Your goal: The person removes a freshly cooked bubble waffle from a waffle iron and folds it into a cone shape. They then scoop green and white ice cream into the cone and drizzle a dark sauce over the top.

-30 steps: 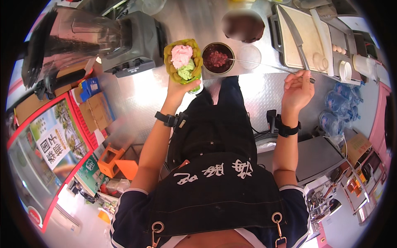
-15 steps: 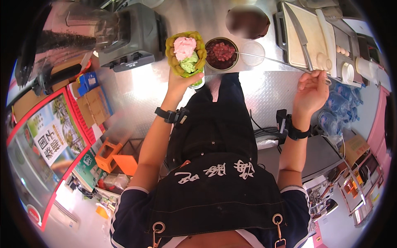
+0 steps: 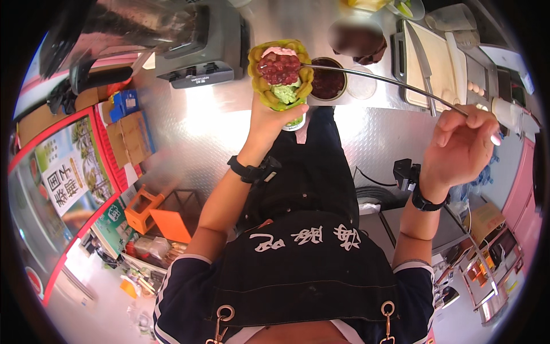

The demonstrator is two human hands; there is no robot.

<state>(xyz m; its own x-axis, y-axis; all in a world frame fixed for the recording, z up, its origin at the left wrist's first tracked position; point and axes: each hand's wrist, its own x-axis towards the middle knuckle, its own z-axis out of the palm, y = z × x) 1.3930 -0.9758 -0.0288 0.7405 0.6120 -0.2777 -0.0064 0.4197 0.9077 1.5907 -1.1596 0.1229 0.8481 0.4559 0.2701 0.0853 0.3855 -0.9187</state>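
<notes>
My left hand (image 3: 264, 124) is closed around a green and white cup (image 3: 295, 121) carrying a green bubble waffle (image 3: 256, 86). Inside the waffle are pink ice cream (image 3: 281, 51) and green ice cream (image 3: 285, 93). A heap of red beans (image 3: 279, 70) lies over the pink part and meets the green. My right hand (image 3: 460, 146) grips the end of a long-handled metal spoon (image 3: 381, 75). The spoon reaches left across the counter to the waffle's right rim; its bowl is hidden among the beans. Just right of the waffle stands a round tin of red beans (image 3: 327, 83).
A clear round lid (image 3: 361, 83) lies beside the tin. Behind it sits a dark, blurred object (image 3: 356, 39). To the right, a cutting board (image 3: 438, 69) bears a long knife (image 3: 423, 54). A grey and black machine (image 3: 206, 49) stands on the left of the metal counter.
The spoon has moved left from the tin to the waffle, and red beans now cover much of the pink ice cream. My right hand has risen toward the camera; the view has shifted slightly.
</notes>
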